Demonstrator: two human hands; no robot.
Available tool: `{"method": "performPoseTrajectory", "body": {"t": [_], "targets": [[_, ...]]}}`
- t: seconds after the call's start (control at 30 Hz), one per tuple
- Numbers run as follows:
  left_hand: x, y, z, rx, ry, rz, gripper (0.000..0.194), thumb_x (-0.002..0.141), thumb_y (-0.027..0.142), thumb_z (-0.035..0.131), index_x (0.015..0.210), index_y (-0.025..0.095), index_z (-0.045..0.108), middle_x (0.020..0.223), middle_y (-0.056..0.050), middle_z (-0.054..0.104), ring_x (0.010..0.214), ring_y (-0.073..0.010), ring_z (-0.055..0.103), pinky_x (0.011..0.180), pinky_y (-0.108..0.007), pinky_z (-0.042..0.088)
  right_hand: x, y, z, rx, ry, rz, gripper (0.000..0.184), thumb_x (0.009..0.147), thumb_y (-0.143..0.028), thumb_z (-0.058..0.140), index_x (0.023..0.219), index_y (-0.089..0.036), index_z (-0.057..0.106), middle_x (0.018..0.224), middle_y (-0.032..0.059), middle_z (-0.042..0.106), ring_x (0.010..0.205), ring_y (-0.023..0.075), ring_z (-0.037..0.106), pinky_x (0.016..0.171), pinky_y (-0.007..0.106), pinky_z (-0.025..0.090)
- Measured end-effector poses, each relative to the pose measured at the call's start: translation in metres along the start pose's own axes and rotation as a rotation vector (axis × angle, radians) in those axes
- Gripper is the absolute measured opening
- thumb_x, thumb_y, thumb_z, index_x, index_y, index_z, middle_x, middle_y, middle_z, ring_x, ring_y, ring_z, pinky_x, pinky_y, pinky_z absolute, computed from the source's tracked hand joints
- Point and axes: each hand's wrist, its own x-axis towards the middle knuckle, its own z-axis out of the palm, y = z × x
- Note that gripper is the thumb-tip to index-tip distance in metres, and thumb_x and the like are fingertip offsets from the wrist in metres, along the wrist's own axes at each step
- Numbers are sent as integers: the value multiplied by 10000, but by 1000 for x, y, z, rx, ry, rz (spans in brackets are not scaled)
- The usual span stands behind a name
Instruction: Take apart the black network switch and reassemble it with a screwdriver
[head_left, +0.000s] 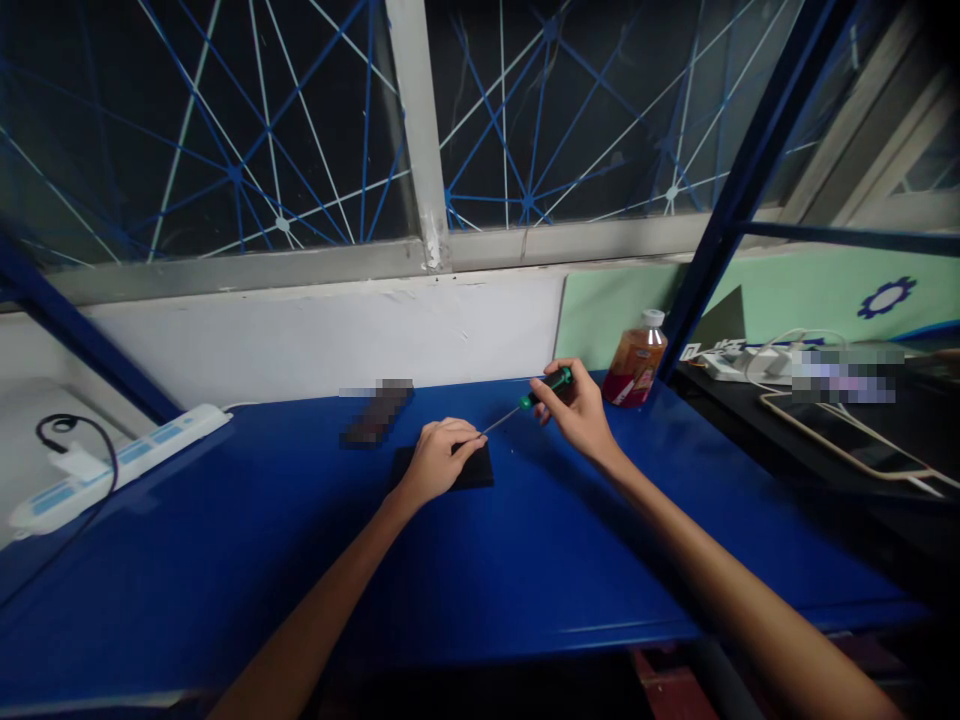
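Note:
A screwdriver (504,418) with a green and black handle is gripped in my right hand (576,408), its thin shaft slanting down to the left. Its tip meets the fingertips of my left hand (442,455). Thumb and forefinger of that hand are pinched together there; whatever sits between them is too small to make out. Beneath the left hand lies a flat black rectangular object (474,470), partly covered by the hand and resting on the blue table (525,570).
Behind the left hand lies a dark, blurred-out oblong (381,412). A bottle of reddish drink (636,362) stands at the back right. At left is a white power strip (127,468) with a black cable. A phone (844,437) and cables occupy the black surface at right.

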Motion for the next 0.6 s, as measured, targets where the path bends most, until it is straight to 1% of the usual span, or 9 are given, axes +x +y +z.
{"method": "performPoseTrajectory", "body": {"t": [0.3, 0.47, 0.6], "targets": [[1, 3, -1, 2, -51, -22, 207, 912, 264, 541, 842, 233, 734, 891, -23, 726, 895, -198, 633, 873, -347, 472, 2, -3, -3, 20, -4, -13, 312, 809, -411, 637, 977, -233, 443, 606, -42, 568, 468, 125, 587, 459, 255, 499], [0, 4, -1, 11, -69, -32, 204, 919, 271, 529, 920, 248, 731, 957, -22, 725, 937, -206, 627, 887, -369, 467, -1, -10, -3, -2, -18, -40, 319, 803, -412, 643, 974, -230, 445, 609, -38, 564, 481, 129, 594, 463, 255, 497], [0, 4, -1, 24, -77, -17, 221, 931, 273, 507, 955, 249, 725, 984, -34, 716, 950, -209, 622, 888, -379, 460, -2, -12, -3, -16, -3, -50, 315, 810, -417, 634, 979, -229, 446, 621, -31, 569, 494, 135, 603, 461, 256, 499]]}}
